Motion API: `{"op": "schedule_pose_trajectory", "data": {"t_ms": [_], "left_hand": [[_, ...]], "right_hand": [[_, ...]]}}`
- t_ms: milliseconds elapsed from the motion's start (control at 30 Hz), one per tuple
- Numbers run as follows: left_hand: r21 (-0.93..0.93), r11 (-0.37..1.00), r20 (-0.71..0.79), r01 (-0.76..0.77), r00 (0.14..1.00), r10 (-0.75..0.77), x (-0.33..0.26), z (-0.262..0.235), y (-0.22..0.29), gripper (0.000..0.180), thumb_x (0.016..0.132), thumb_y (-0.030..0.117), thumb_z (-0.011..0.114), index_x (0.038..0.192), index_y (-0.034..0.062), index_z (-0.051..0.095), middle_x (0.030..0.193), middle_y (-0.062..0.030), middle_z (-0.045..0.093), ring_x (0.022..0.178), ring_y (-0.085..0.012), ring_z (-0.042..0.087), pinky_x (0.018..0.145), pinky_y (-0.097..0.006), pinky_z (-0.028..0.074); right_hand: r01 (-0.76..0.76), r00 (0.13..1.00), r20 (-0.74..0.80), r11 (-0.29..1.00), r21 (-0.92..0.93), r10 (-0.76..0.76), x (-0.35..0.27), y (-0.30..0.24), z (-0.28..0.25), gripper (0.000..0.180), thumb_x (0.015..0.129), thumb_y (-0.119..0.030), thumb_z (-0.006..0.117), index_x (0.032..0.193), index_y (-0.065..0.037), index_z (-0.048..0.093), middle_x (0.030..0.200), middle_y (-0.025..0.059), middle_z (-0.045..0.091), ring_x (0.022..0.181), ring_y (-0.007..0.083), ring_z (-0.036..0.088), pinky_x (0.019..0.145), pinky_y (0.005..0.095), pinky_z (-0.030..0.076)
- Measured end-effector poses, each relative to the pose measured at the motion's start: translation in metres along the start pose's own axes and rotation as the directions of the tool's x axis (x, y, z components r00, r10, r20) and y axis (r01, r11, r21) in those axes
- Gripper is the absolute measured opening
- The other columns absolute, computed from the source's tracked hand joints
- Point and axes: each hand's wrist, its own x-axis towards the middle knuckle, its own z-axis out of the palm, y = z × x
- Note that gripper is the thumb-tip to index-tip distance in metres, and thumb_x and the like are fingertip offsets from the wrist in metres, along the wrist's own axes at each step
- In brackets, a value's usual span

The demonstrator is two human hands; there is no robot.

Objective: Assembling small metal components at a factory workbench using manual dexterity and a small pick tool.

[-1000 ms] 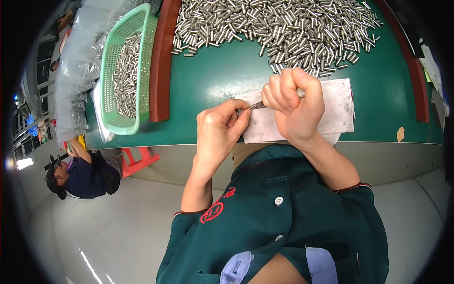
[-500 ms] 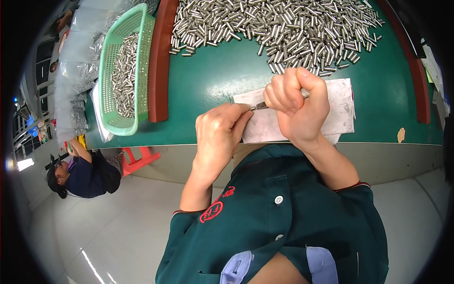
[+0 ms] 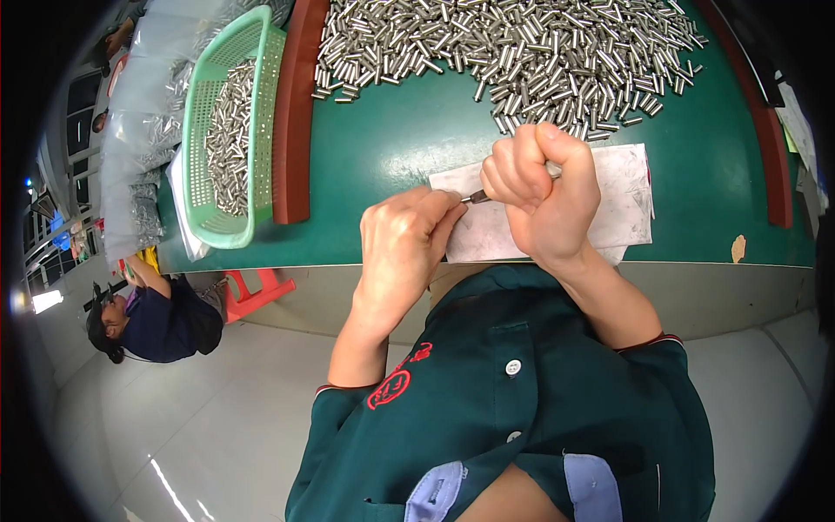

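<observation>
My right hand [image 3: 552, 191] is closed in a fist around a slim tool [image 3: 477, 197], whose narrow dark metal shank points left toward my other hand. The tool's exact kind is hidden by my fingers. Thumb and forefinger of my left hand [image 3: 398, 239] pinch a small metal cylinder, mostly covered by the fingertips, and the tool's tip meets it there. Both hands are over a smudged white sheet [image 3: 622, 209] at the table's near edge. Beyond them spreads a large pile of short, shiny metal cylinders [image 3: 557, 61].
Long red-brown bars [image 3: 292, 165] border the green table [image 3: 374, 148] at left and right. A pale green basket [image 3: 198, 204] of metal cylinders stands outside the left bar, beside clear plastic bags [image 3: 130, 174] of parts. A seated person [image 3: 165, 322] and a red stool [image 3: 261, 294] are farther left.
My right fist has shifted very slightly left, with the tool in it. My left hand keeps its pinch in nearly the same place.
</observation>
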Motion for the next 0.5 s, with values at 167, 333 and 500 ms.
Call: {"op": "schedule_pose_trajectory", "data": {"t_ms": [167, 333, 500], "left_hand": [[-0.057, 0.998, 0.005, 0.005, 1.0, -0.004, 0.001, -0.001, -0.003, 0.007, 0.065, 0.003, 0.065, 0.068, 0.0011, 0.058, 0.053, -0.0103, 0.05, 0.046, -0.0245, 0.049, 0.043, -0.032, 0.037], [-0.134, 0.991, -0.018, 0.003, 1.0, -0.005, 0.002, 0.0, -0.004, 0.01, 0.066, 0.004, 0.064, 0.064, 0.0012, 0.055, 0.054, -0.0117, 0.05, 0.049, -0.0285, 0.051, 0.045, -0.035, 0.039], [-0.24, 0.966, -0.03, 0.093, 0.994, -0.103, -0.002, -0.003, 0.0, 0.005, 0.07, 0.003, 0.063, 0.07, 0.0007, 0.058, 0.051, -0.0082, 0.05, 0.045, -0.0202, 0.05, 0.044, -0.03, 0.038]], "right_hand": [[0.014, 0.998, 0.067, 0.994, -0.105, -0.007, -0.003, 0.001, 0.006, 0.038, 0.085, -0.022, 0.03, 0.049, -0.012, 0.026, 0.042, -0.0035, 0.023, 0.04, 0.0071, 0.017, 0.041, 0.0248, 0.017], [0.181, 0.983, 0.102, 0.894, -0.41, -0.152, -0.006, 0.009, 0.015, 0.039, 0.085, -0.019, 0.032, 0.048, -0.01, 0.025, 0.043, -0.0024, 0.024, 0.04, 0.0069, 0.018, 0.041, 0.0242, 0.017], [0.036, 0.998, 0.065, 0.987, -0.158, -0.026, 0.001, 0.003, 0.008, 0.031, 0.08, -0.008, 0.033, 0.049, -0.006, 0.025, 0.044, -0.0009, 0.026, 0.04, 0.0061, 0.021, 0.038, 0.0235, 0.017]]}}
